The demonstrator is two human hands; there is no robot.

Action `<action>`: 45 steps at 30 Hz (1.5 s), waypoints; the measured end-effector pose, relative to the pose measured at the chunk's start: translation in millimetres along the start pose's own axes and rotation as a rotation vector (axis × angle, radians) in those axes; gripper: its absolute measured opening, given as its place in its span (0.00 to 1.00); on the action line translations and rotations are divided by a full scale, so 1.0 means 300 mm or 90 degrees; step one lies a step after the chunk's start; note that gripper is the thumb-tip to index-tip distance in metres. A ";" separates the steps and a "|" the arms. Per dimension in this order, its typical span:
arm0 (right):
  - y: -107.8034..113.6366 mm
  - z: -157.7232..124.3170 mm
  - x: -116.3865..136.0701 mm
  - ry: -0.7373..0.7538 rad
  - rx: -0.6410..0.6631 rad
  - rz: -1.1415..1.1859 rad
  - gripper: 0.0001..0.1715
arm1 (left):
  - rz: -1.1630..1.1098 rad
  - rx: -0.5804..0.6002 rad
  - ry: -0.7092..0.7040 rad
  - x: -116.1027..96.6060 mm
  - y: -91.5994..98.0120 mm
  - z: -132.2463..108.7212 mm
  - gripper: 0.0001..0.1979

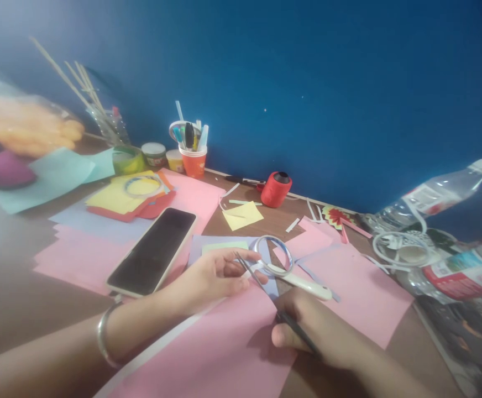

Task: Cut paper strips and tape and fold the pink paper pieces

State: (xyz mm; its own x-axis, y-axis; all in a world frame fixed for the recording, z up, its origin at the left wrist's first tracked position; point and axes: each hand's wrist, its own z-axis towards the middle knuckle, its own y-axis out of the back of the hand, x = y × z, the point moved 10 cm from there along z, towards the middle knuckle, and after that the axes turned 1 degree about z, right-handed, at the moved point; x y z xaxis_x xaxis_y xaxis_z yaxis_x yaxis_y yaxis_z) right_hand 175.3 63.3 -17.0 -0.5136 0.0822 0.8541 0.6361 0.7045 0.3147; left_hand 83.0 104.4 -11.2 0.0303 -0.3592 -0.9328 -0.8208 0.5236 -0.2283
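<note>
My right hand (pixel 315 329) is closed round thin dark tweezers (pixel 261 284), whose tips point up and left toward my left hand (pixel 211 276). The fingers of my left hand are curled in a pinch beside the tweezer tips, on what looks like a thin white paper strip, too small to make out for sure. Both hands rest on a pink paper sheet (pixel 224 354). A clear tape ring (pixel 273 255) and a white-handled tool (pixel 307 284) lie just beyond the hands.
A phone (pixel 153 251) lies face up to the left on pink sheets. An orange cup of pens (pixel 193 157), small jars, a red thread spool (pixel 276 189) and yellow paper (pixel 243 215) sit by the blue wall. Plastic bottles (pixel 435 199) lie at the right.
</note>
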 end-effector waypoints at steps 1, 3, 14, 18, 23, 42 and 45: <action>0.001 -0.001 -0.002 0.000 -0.002 -0.002 0.39 | -0.002 -0.001 0.002 -0.001 -0.001 -0.001 0.19; 0.000 -0.004 -0.006 0.001 -0.003 -0.002 0.38 | -0.010 0.000 0.001 -0.003 -0.002 -0.003 0.20; 0.002 0.000 0.017 0.051 0.003 -0.014 0.35 | -0.039 0.008 -0.020 0.007 0.002 0.005 0.21; -0.008 -0.002 0.023 0.056 0.025 0.009 0.34 | -0.022 0.001 -0.017 0.014 0.008 0.006 0.23; -0.007 -0.005 0.013 0.031 0.020 0.023 0.32 | -0.022 0.006 -0.024 0.018 0.010 0.010 0.23; -0.011 -0.006 0.028 0.060 0.022 0.050 0.31 | -0.074 0.018 0.009 0.004 -0.010 0.001 0.21; 0.004 -0.004 0.034 0.063 0.001 0.028 0.29 | -0.074 0.019 0.006 0.002 -0.011 0.001 0.20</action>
State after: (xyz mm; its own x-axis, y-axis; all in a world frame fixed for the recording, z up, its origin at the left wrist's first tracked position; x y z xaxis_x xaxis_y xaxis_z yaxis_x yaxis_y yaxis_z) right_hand 171.6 64.0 -7.5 -0.4259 0.0434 0.9037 0.6556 0.7031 0.2752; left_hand 85.9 102.7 -11.1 0.1189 -0.4269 -0.8964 -0.7944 0.5007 -0.3439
